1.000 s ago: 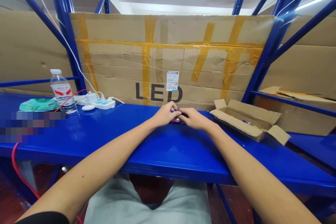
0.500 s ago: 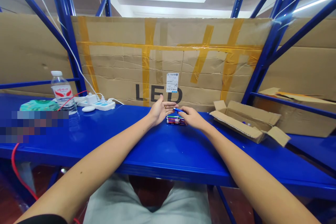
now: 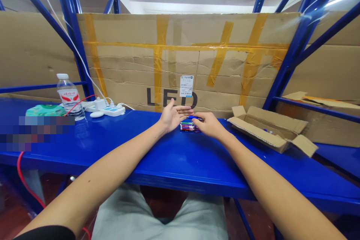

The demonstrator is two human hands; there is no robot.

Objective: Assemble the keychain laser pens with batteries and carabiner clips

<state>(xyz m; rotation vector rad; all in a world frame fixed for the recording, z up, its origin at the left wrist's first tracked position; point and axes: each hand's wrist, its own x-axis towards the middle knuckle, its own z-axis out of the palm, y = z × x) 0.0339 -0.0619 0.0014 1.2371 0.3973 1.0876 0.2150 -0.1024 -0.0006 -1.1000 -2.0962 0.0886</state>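
Several pens (image 3: 186, 126) with shiny coloured barrels lie side by side on the blue table (image 3: 112, 135). My left hand (image 3: 172, 117) is just left of them, its fingers stretched out and the palm turned toward the right, holding nothing. To the right, my right hand (image 3: 207, 123) has its fingers closed on a blue pen (image 3: 192, 117), which lies low behind the row of pens, its tip near my left fingers. My right fingers partly cover the right ends of the pens.
An open cardboard box (image 3: 258, 140) with small items inside stands at the right. At the left are a water bottle (image 3: 70, 99), a green packet (image 3: 45, 110) and a white power strip (image 3: 112, 110). A large carton (image 3: 126, 63) rises behind the table.
My right hand has lowered the blue pen slightly toward the row of pens. My left hand remains stretched out beside them. The whole view has shifted slightly.
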